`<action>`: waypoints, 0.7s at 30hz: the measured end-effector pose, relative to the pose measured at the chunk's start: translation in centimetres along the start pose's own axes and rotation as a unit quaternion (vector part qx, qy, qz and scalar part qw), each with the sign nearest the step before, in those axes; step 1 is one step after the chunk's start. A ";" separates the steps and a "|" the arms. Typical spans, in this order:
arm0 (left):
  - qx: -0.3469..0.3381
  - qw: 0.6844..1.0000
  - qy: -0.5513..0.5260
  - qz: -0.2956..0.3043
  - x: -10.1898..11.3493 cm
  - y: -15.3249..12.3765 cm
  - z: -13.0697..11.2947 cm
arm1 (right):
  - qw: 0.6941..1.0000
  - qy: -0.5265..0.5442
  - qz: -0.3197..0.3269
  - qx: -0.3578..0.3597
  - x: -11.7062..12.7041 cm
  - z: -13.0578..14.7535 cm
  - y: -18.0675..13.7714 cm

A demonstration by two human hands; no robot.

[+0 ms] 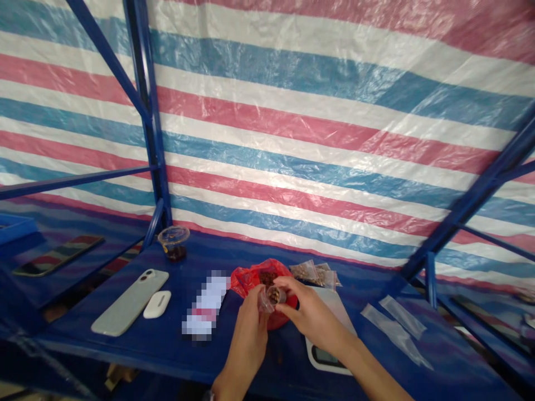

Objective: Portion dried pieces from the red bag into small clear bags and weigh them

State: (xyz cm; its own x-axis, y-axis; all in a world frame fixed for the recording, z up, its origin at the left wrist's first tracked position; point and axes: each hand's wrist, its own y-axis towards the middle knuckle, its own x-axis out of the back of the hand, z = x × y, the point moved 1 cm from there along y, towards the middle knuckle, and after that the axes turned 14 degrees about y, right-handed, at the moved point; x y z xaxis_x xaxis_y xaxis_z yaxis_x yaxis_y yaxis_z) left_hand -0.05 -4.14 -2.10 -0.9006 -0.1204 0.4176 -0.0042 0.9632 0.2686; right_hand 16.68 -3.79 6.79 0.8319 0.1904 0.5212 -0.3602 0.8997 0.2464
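My left hand (252, 318) is closed on a small clear plastic bag (264, 302), held over a red plastic bag (240, 280). In my right hand (301, 305), thumb and fingers grip a small round cup (275, 296) with brown bits inside. The cup's rim is at the mouth of the clear bag; whether they touch I cannot tell. Behind my hands, the red bag lies open with dark reddish-brown pieces (267, 277) in it. A white digital scale (330, 365) sits under my right wrist, partly covered by it.
Several small filled bags (305, 270) lie behind the scale. Flat clear bags (395, 328) are at the right. On the left of the blue shelf (167, 348) are a pale phone (129, 303), a white earbud case (157, 304), a blurred-out object (207, 306) and a lidded plastic cup (174, 245).
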 end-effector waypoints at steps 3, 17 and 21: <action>-0.058 0.998 0.035 -0.018 -0.4 -0.3 0.0 | 0.997 -0.043 0.021 0.052 0.0 0.7 0.0; -0.029 0.998 -0.053 0.004 -0.3 -0.7 -1.5 | 0.975 -0.115 0.094 0.162 -0.1 2.7 -0.5; 0.003 0.999 -0.034 -0.023 0.7 -1.0 -1.8 | 0.985 -0.104 0.026 0.132 0.3 1.8 0.1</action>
State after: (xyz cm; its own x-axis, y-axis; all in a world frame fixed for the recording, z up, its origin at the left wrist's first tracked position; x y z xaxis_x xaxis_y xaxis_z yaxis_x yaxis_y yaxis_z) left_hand 0.07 -5.66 -0.53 -0.9273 -0.1471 0.3443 -0.0482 0.9588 0.2799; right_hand 16.16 -4.31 8.45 0.7155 0.1242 0.6875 -0.5197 0.7523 0.4049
